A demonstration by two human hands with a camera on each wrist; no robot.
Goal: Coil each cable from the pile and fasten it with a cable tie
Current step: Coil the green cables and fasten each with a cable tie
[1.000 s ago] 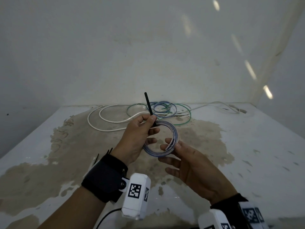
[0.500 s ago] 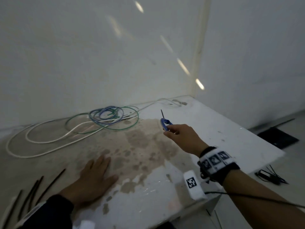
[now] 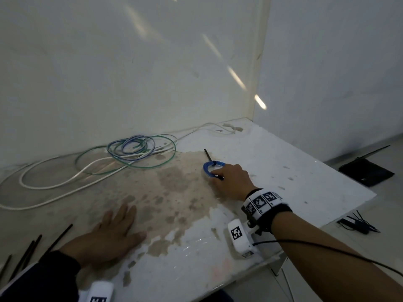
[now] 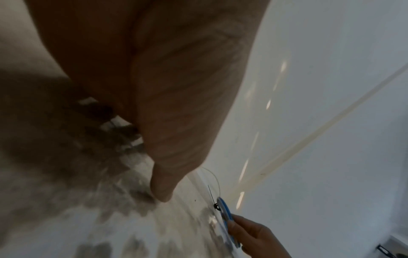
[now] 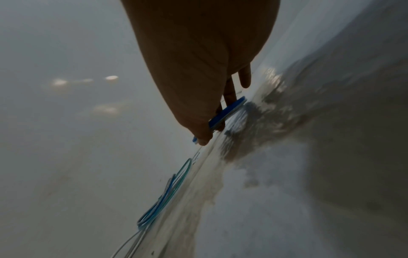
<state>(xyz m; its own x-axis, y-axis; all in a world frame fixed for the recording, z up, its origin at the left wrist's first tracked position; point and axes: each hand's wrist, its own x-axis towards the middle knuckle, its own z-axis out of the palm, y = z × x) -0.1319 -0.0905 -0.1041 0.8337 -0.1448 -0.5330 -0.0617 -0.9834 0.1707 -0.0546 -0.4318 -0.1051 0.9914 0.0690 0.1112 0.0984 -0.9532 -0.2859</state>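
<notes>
Compared with half a second earlier, the right hand (image 3: 231, 182) has come down from mid-air to the counter (image 3: 294, 171), bringing the blue coil (image 3: 210, 168) with it; the left hand (image 3: 109, 234) stays flat on the stained surface.

Head view: the right hand sits at about 3 o'clock from the frame centre, its fingers (image 3: 218, 172) curled around the near edge of the blue coil, which rests on or just above the counter. A black cable tie (image 3: 209, 156) crosses the coil's far side, its tail pointing toward 11 o'clock. The left hand lies palm down at 7 o'clock, fingers straight and spread, holding nothing. Loose cables (image 3: 135, 149), white, green and blue, lie piled at 10 o'clock against the wall (image 3: 130, 73). Spare black ties (image 3: 32, 247) lie at 8 o'clock, just beside the left sleeve.

Left wrist view: the left hand (image 4: 165, 104) fills the upper frame, its thumb reaching down toward the counter; at 5 o'clock the right hand (image 4: 253, 232) pinches the blue coil (image 4: 225, 209), the tie's tail rising above it.

Right wrist view: the thumb and fingers (image 5: 229, 92) of the right hand grip the blue coil (image 5: 227, 111) edge-on; the cable pile (image 5: 163, 197) lies at 7 o'clock.
</notes>
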